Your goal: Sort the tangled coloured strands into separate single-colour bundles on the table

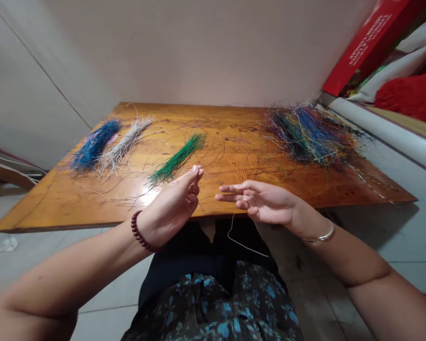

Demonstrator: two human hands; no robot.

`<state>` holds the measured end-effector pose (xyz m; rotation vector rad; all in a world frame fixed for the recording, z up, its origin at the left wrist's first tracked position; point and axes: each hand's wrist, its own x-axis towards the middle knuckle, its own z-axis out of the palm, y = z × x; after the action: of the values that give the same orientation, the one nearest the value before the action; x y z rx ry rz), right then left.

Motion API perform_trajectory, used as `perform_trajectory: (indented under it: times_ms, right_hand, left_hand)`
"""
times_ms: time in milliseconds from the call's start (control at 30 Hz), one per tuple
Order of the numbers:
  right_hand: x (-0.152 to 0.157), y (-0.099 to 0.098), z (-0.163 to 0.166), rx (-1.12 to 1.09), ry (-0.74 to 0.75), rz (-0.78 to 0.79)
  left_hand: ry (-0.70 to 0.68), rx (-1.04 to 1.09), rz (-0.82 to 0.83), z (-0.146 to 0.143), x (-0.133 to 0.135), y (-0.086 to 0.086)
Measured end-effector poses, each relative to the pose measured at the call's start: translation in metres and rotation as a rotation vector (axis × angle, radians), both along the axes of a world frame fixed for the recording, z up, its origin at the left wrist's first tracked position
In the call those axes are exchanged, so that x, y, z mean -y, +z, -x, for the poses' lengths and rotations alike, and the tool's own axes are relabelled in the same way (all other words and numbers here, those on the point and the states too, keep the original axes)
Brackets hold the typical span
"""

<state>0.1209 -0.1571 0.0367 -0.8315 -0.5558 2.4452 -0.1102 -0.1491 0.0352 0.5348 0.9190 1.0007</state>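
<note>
My left hand [175, 201] is closed in a pinch over the table's front edge, thumb against fingertips. Whatever sits in the pinch, if anything, is too small to make out. My right hand [262, 201] faces it with fingers stretched to the left and apart. Below its fingers a thin white thread [230, 234] hangs down across my lap; I cannot tell whether it touches the hand. Just beyond my left hand lies a bundle of green threads [179, 158]. A sparse spread of orange threads [246, 166] lies beyond my right hand.
On the wooden table [213, 118], a blue thread bundle [96, 144] and a white thread bundle [128, 142] lie at left. A tangled multicoloured thread pile [305, 135] is at right. A wall stands behind; a red box [365, 45] and red material [412, 94] are at upper right.
</note>
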Motion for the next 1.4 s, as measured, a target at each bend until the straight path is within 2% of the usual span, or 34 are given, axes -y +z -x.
perform_trajectory:
  times_ms: [133,400,600,733,833,967,1133,1233,1400]
  right_hand:
    - [0.009,-0.009,-0.003,0.011,0.059,0.025]
    - [0.027,-0.02,-0.02,0.123,-0.03,-0.072]
    - [0.031,-0.036,-0.02,0.176,0.162,-0.205]
    - [0.03,-0.047,-0.018,0.215,0.272,-0.236]
    - [0.025,-0.054,-0.015,0.199,0.358,-0.249]
    - [0.017,-0.057,-0.009,0.186,0.432,-0.325]
    - [0.02,-0.049,0.001,0.22,0.522,-0.451]
    - [0.026,-0.04,0.007,0.336,0.532,-0.585]
    - [0.029,-0.031,0.012,0.511,0.461,-0.772]
  left_hand:
    - [0.012,0.009,0.017,-0.001,0.006,-0.007]
    - [0.035,0.068,-0.003,0.006,0.018,-0.02]
    - [0.186,0.145,-0.03,0.015,0.041,-0.033]
    - [0.307,0.18,0.021,0.029,0.056,-0.041]
    - [0.397,0.184,0.025,0.04,0.059,-0.039]
    - [0.504,0.206,-0.039,0.047,0.055,-0.024]
    - [0.593,0.205,-0.123,0.049,0.054,-0.008]
    - [0.664,0.17,-0.162,0.053,0.058,-0.008]
    - [0.76,0.072,-0.215,0.066,0.064,-0.018]
